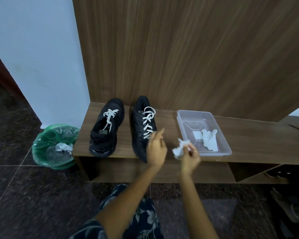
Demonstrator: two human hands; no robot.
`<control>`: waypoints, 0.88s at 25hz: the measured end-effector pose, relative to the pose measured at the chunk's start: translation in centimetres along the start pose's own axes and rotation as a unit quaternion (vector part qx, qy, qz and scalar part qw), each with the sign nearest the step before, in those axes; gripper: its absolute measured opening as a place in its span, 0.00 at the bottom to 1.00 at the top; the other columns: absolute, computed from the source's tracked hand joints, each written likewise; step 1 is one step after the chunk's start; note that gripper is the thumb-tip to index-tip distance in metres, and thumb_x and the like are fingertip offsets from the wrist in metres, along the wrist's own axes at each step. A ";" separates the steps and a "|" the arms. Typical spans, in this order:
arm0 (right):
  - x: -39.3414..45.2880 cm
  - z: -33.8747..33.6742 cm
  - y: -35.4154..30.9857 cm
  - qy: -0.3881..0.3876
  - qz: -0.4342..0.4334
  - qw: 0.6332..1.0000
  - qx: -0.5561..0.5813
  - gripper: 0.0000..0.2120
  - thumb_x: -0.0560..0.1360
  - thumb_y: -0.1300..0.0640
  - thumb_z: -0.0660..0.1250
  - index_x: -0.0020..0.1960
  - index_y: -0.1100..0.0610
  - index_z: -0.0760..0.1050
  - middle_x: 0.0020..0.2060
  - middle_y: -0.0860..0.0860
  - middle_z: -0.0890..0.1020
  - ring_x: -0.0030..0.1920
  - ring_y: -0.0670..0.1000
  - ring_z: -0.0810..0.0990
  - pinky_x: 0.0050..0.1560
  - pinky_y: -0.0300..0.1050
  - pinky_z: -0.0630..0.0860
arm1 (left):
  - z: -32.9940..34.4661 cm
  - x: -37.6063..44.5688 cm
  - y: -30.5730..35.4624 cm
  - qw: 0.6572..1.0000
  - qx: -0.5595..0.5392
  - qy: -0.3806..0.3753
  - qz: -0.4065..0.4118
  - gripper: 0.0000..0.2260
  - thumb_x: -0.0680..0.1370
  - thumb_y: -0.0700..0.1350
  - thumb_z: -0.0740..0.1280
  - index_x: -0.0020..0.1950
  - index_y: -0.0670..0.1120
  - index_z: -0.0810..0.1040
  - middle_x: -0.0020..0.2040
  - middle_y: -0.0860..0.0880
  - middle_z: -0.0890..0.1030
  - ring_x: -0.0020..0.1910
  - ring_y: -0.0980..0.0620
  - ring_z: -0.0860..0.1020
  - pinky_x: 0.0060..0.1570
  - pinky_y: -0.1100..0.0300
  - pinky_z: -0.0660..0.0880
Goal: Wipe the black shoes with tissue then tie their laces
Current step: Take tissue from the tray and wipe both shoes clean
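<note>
Two black shoes with white laces stand on a low wooden bench (248,135). The left shoe (105,130) has its laces in a loose knot. The right shoe (141,125) has untied laces running down its tongue. My left hand (156,149) hovers over the near end of the right shoe, fingers loosely extended, blurred. My right hand (190,156) pinches a crumpled white tissue (179,149) just right of that shoe.
A clear plastic tray (183,121) with more white tissue (210,138) sits on the bench to the right. A green-lined waste bin (41,149) holding used tissue stands on the dark floor left of the bench. A wood panel rises behind.
</note>
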State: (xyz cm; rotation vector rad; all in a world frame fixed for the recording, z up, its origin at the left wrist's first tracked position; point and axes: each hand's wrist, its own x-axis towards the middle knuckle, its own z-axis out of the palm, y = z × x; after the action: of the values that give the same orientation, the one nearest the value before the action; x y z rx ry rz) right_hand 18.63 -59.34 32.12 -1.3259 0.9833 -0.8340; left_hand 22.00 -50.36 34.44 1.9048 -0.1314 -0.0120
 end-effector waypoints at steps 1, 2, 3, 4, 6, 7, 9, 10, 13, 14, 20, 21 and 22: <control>-0.9 2.1 -0.2 -0.088 -0.035 0.994 -0.057 0.13 0.72 0.70 0.64 0.55 0.64 0.78 0.51 0.56 0.80 0.48 0.49 0.80 0.44 0.37 0.78 | -1.7 0.6 -1.6 0.998 0.024 0.049 0.007 0.21 0.74 0.30 0.58 0.66 0.42 0.73 0.61 0.42 0.76 0.61 0.44 0.74 0.61 0.53 0.70; -1.9 4.0 -0.5 -0.170 -0.078 0.971 -0.152 0.15 0.71 0.70 0.64 0.57 0.63 0.77 0.55 0.56 0.79 0.52 0.53 0.79 0.50 0.40 0.77 | -3.4 1.1 -2.8 0.997 0.043 0.067 -0.013 0.22 0.74 0.30 0.57 0.67 0.42 0.71 0.63 0.42 0.74 0.62 0.43 0.72 0.62 0.52 0.69; -2.7 5.7 -0.8 -0.241 -0.131 0.928 -0.251 0.16 0.72 0.70 0.63 0.58 0.62 0.77 0.58 0.57 0.77 0.56 0.55 0.78 0.57 0.43 0.74 | -4.6 1.7 -3.7 0.996 0.052 0.054 -0.040 0.22 0.75 0.31 0.56 0.69 0.42 0.69 0.66 0.43 0.72 0.64 0.43 0.71 0.62 0.51 0.68; -3.3 6.8 -0.9 -0.288 -0.180 0.877 -0.339 0.16 0.73 0.69 0.62 0.60 0.62 0.76 0.61 0.58 0.76 0.59 0.56 0.76 0.60 0.44 0.72 | -5.5 2.2 -4.3 0.995 0.063 0.018 -0.073 0.22 0.76 0.32 0.55 0.70 0.43 0.67 0.68 0.43 0.71 0.66 0.43 0.70 0.63 0.52 0.68; -4.1 7.3 -1.0 -0.331 -0.245 0.798 -0.440 0.15 0.75 0.68 0.61 0.59 0.63 0.76 0.61 0.58 0.76 0.59 0.57 0.76 0.58 0.46 0.72 | -6.4 2.6 -5.5 0.988 0.066 -0.067 -0.119 0.23 0.77 0.33 0.53 0.72 0.45 0.65 0.70 0.42 0.70 0.67 0.43 0.70 0.64 0.54 0.67; -4.6 6.9 -1.0 -0.343 -0.277 0.759 -0.479 0.14 0.75 0.67 0.61 0.58 0.62 0.77 0.58 0.58 0.78 0.57 0.58 0.77 0.55 0.47 0.73 | -6.7 2.7 -6.0 0.985 0.065 -0.099 -0.122 0.23 0.77 0.33 0.53 0.72 0.45 0.65 0.70 0.41 0.70 0.68 0.43 0.70 0.64 0.56 0.67; -5.1 5.5 -0.9 -0.380 -0.326 0.685 -0.528 0.12 0.74 0.66 0.63 0.54 0.60 0.79 0.53 0.58 0.79 0.53 0.58 0.79 0.48 0.47 0.73 | -7.1 2.8 -6.9 0.984 0.063 -0.133 -0.103 0.25 0.74 0.30 0.52 0.70 0.43 0.67 0.71 0.42 0.69 0.69 0.44 0.68 0.67 0.57 0.65; -5.0 5.2 -1.2 -0.399 -0.322 0.677 -0.528 0.12 0.73 0.67 0.63 0.53 0.59 0.80 0.53 0.58 0.80 0.51 0.58 0.79 0.47 0.47 0.73 | -7.4 3.1 -7.2 0.984 0.063 -0.140 -0.095 0.26 0.73 0.29 0.52 0.70 0.42 0.68 0.71 0.42 0.69 0.70 0.45 0.68 0.68 0.56 0.65; -3.1 7.1 -2.5 -0.368 -0.326 0.720 -0.490 0.16 0.72 0.70 0.61 0.55 0.59 0.79 0.55 0.57 0.79 0.50 0.58 0.80 0.49 0.48 0.75 | -8.1 4.6 -7.0 0.981 0.117 -0.154 -0.033 0.28 0.70 0.26 0.53 0.68 0.42 0.71 0.71 0.43 0.69 0.71 0.46 0.67 0.71 0.56 0.63; -2.5 8.0 -2.7 -0.357 -0.336 0.727 -0.480 0.17 0.72 0.70 0.61 0.57 0.59 0.78 0.56 0.57 0.79 0.51 0.58 0.80 0.49 0.49 0.76 | -8.2 5.3 -6.6 0.978 0.130 -0.163 -0.010 0.28 0.70 0.26 0.53 0.67 0.42 0.72 0.71 0.44 0.69 0.71 0.47 0.66 0.71 0.56 0.62; -4.9 5.6 1.1 -0.405 -0.489 0.586 -0.503 0.15 0.68 0.64 0.70 0.54 0.60 0.78 0.53 0.57 0.80 0.53 0.57 0.78 0.43 0.46 0.79 | -7.6 8.6 -3.6 0.938 0.251 -0.241 -0.001 0.21 0.77 0.34 0.54 0.70 0.41 0.67 0.75 0.43 0.62 0.71 0.42 0.65 0.68 0.52 0.64; -5.1 4.4 1.3 -0.412 -0.514 0.569 -0.492 0.14 0.63 0.62 0.74 0.49 0.58 0.80 0.47 0.53 0.82 0.48 0.54 0.81 0.36 0.42 0.79 | -7.6 8.6 -3.6 0.930 0.272 -0.248 0.012 0.21 0.77 0.33 0.54 0.71 0.41 0.66 0.75 0.42 0.62 0.70 0.41 0.65 0.67 0.51 0.65; -5.3 3.2 1.3 -0.419 -0.541 0.546 -0.483 0.14 0.59 0.62 0.77 0.44 0.57 0.81 0.42 0.50 0.82 0.43 0.51 0.81 0.32 0.39 0.78 | -7.7 8.6 -3.9 0.923 0.286 -0.257 0.029 0.21 0.78 0.34 0.55 0.71 0.41 0.65 0.75 0.43 0.61 0.70 0.41 0.65 0.67 0.50 0.66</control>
State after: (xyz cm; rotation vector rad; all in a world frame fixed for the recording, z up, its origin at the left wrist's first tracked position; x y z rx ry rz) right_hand 19.51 -53.10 31.32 -3.0238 -0.4790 -0.2377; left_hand 31.49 -42.67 33.85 2.4412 -0.6023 -0.4837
